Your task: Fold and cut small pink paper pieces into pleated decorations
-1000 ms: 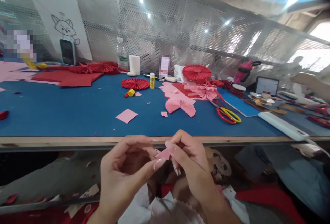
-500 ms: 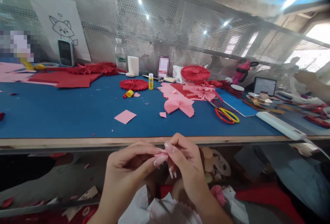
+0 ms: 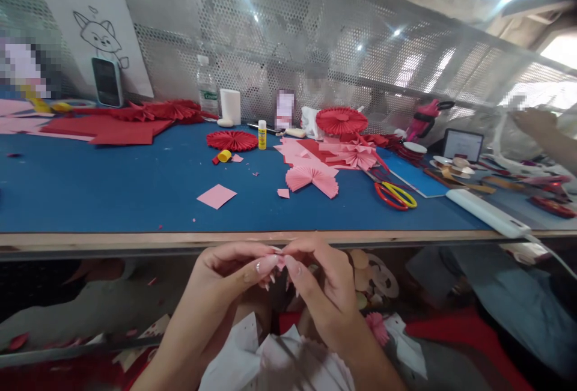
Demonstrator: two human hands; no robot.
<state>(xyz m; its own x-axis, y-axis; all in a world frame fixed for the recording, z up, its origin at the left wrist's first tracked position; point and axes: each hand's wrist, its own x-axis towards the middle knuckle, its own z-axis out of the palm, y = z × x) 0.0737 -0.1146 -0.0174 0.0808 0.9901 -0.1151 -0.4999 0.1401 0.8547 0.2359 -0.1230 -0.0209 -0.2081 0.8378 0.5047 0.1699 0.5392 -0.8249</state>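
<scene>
Blue-topped work table (image 3: 135,193) with a wooden front edge spans the view, a perforated metal screen (image 3: 288,36) behind it. Fox line drawing (image 3: 97,36) leans against the screen, a phone (image 3: 107,81) propped before it. Far right, a co-worker's hand (image 3: 529,121) sits apart, above the table's far end.

On the table: red paper sheets (image 3: 103,130), two red paper rosettes (image 3: 225,140) (image 3: 341,121), a pink paper fan (image 3: 311,179), a pink paper square (image 3: 216,196), scissors with red and yellow handles (image 3: 395,196), a glue stick (image 3: 262,134).

Below the table edge, over scalloped white paper (image 3: 274,361), the left hand (image 3: 216,277) and right hand (image 3: 322,295) meet, fingertips close together, both pinching a small pink paper piece (image 3: 280,262). Fingers and long nails hide most of it, so its shape cannot be told. A small pink paper rosette (image 3: 376,328) lies just right of the right wrist.
</scene>
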